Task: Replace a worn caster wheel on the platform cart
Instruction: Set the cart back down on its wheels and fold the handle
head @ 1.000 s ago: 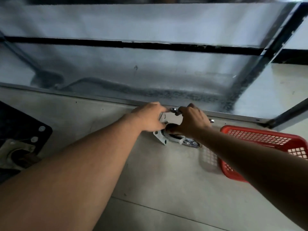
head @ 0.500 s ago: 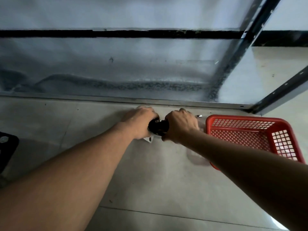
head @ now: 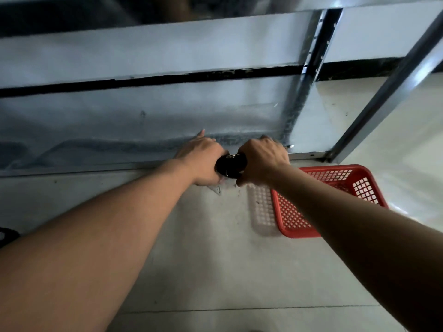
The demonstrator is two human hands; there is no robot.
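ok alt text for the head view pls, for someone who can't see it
A left hand and right hand grip a black caster wheel between them, at the foot of a shiny metal panel on a grey floor. A red mesh basket sits on the floor just right of the hands, partly behind the right forearm.

Bare forearms (head: 107, 236), bare left hand (head: 200, 161), right hand (head: 262, 161)

A grey tiled floor (head: 215, 271) lay dim nearby; a low steel shelf (head: 143, 121) ran across the far side, with brighter light on the right under a white wall (head: 374, 29).
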